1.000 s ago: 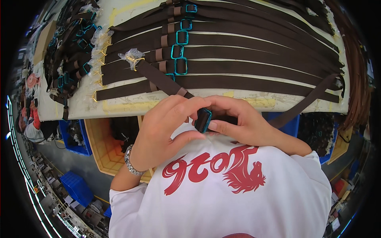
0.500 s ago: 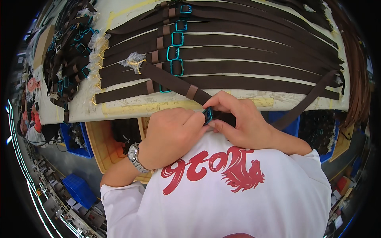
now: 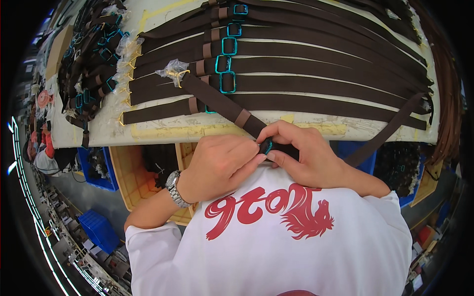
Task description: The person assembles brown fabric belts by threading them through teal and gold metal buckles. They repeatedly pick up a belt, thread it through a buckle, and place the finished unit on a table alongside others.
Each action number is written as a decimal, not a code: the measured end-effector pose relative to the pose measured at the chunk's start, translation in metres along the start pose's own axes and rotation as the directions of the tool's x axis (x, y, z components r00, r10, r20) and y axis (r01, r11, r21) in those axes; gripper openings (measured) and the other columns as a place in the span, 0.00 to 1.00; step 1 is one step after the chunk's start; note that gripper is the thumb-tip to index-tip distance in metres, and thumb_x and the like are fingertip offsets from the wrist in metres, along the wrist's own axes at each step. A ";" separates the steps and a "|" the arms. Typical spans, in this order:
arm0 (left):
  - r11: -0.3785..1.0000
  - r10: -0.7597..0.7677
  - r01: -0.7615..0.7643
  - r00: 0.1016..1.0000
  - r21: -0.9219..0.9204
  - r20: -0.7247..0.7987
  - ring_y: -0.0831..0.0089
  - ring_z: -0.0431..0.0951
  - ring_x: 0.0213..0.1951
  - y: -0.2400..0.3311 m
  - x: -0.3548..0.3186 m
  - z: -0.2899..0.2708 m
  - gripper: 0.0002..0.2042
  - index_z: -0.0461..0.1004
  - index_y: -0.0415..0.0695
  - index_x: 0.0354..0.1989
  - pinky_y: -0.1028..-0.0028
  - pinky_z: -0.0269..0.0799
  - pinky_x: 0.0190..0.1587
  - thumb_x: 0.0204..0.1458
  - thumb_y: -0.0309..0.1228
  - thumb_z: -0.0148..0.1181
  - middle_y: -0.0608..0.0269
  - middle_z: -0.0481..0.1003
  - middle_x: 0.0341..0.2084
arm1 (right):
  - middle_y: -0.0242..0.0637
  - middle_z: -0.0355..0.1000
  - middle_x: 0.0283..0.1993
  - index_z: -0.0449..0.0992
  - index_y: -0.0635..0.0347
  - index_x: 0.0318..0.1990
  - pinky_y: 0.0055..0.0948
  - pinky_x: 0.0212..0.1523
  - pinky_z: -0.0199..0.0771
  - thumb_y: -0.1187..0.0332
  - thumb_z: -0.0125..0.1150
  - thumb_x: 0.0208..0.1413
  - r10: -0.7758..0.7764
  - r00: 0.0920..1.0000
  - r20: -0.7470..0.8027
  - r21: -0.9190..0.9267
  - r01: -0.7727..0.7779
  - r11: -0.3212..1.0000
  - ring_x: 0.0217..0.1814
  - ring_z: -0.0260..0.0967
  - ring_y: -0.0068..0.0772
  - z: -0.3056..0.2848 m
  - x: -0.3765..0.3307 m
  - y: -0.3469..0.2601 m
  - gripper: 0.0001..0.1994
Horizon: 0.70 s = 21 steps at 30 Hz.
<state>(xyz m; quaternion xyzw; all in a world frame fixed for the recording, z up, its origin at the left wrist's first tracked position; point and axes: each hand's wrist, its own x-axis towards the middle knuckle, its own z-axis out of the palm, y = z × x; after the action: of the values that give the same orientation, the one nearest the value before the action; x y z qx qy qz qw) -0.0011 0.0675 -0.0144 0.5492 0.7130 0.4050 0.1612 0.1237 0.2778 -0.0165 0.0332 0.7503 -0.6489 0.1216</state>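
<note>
Both my hands meet at the table's near edge around a dark brown webbing strap (image 3: pixel 215 98). A blue-edged buckle (image 3: pixel 267 146) sits on it between my fingertips. My left hand (image 3: pixel 222 165), with a metal watch on the wrist, is closed at the buckle's left side; its fingers partly hide the strap. My right hand (image 3: pixel 301 150) pinches the strap and buckle from the right with thumb and forefinger. Beyond my hands the strap slants up left through a brown keeper loop (image 3: pixel 242 118) to a plastic-wrapped end fitting (image 3: pixel 175 72). Its other part (image 3: pixel 385 130) hangs off the edge at right.
Several similar straps (image 3: pixel 316 84) with blue-edged buckles lie in rows across the table (image 3: pixel 168 140). A pile of buckled straps (image 3: pixel 91 64) is at the left. Under the edge stand a yellow crate (image 3: pixel 123 172) and blue bins (image 3: pixel 368 160). Brown strips (image 3: pixel 447 98) hang at right.
The buckle has turned slightly between my fingers, and both hands stay closed around it. The whole view has shifted a little, so the table and straps appear slightly farther right.
</note>
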 end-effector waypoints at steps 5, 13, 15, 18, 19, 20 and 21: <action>0.995 -0.100 0.101 0.990 -0.002 0.101 0.59 0.76 0.23 -0.002 -0.001 -0.005 0.11 0.76 0.41 0.32 0.62 0.68 0.26 0.52 0.27 0.76 0.61 0.74 0.21 | 0.48 0.81 0.39 0.73 0.61 0.58 0.43 0.42 0.77 0.79 0.64 0.62 -0.132 0.991 -0.025 -0.137 0.127 0.982 0.38 0.81 0.53 0.002 0.005 -0.001 0.17; 0.982 0.044 -0.043 0.999 0.183 -0.002 0.59 0.76 0.23 0.001 -0.008 0.011 0.11 0.76 0.42 0.32 0.62 0.68 0.27 0.50 0.26 0.77 0.59 0.73 0.21 | 0.48 0.82 0.44 0.73 0.62 0.60 0.39 0.47 0.81 0.81 0.65 0.60 -0.047 0.999 0.000 -0.125 0.046 0.991 0.46 0.83 0.53 0.001 0.003 0.001 0.20; 0.999 -0.017 0.014 0.999 0.053 0.050 0.58 0.75 0.24 0.000 -0.007 0.005 0.10 0.76 0.42 0.32 0.62 0.68 0.27 0.51 0.27 0.76 0.58 0.72 0.21 | 0.50 0.82 0.40 0.71 0.61 0.57 0.45 0.43 0.79 0.80 0.66 0.61 -0.163 0.986 0.020 -0.139 0.164 0.977 0.43 0.81 0.58 0.001 0.003 0.003 0.18; 0.984 -0.147 0.159 0.980 -0.080 0.137 0.57 0.75 0.24 0.000 -0.003 -0.010 0.10 0.76 0.41 0.32 0.62 0.68 0.28 0.54 0.27 0.75 0.58 0.72 0.22 | 0.50 0.82 0.42 0.71 0.62 0.57 0.45 0.44 0.80 0.80 0.66 0.62 -0.200 0.979 0.028 -0.181 0.202 0.963 0.45 0.82 0.58 -0.001 0.006 0.001 0.18; 0.971 -0.194 0.214 0.966 -0.109 0.170 0.57 0.74 0.24 -0.001 -0.002 -0.013 0.10 0.76 0.41 0.32 0.63 0.68 0.28 0.55 0.28 0.74 0.58 0.73 0.22 | 0.50 0.82 0.43 0.71 0.62 0.57 0.45 0.44 0.79 0.80 0.66 0.62 -0.197 0.980 0.034 -0.182 0.199 0.963 0.45 0.81 0.58 0.000 0.006 0.000 0.18; 0.980 -0.155 0.172 0.975 -0.101 0.158 0.57 0.74 0.24 -0.002 -0.002 -0.013 0.10 0.76 0.41 0.32 0.63 0.68 0.28 0.55 0.28 0.74 0.58 0.73 0.22 | 0.50 0.82 0.43 0.71 0.62 0.57 0.46 0.44 0.79 0.80 0.66 0.62 -0.193 0.980 0.039 -0.183 0.197 0.963 0.45 0.81 0.58 0.000 0.007 0.000 0.18; 0.986 -0.120 0.135 0.982 -0.093 0.149 0.57 0.74 0.24 -0.003 -0.002 -0.013 0.10 0.76 0.41 0.32 0.64 0.68 0.28 0.56 0.29 0.74 0.58 0.73 0.23 | 0.49 0.81 0.43 0.71 0.62 0.57 0.46 0.45 0.79 0.80 0.67 0.62 -0.188 0.981 0.047 -0.180 0.193 0.965 0.46 0.81 0.58 0.000 0.007 0.001 0.18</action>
<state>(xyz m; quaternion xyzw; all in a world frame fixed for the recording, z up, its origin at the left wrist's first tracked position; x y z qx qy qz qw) -0.0113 0.0600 -0.0090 0.5209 0.7115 0.3898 0.2655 0.1172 0.2768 -0.0186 -0.0601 0.8047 -0.5862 0.0722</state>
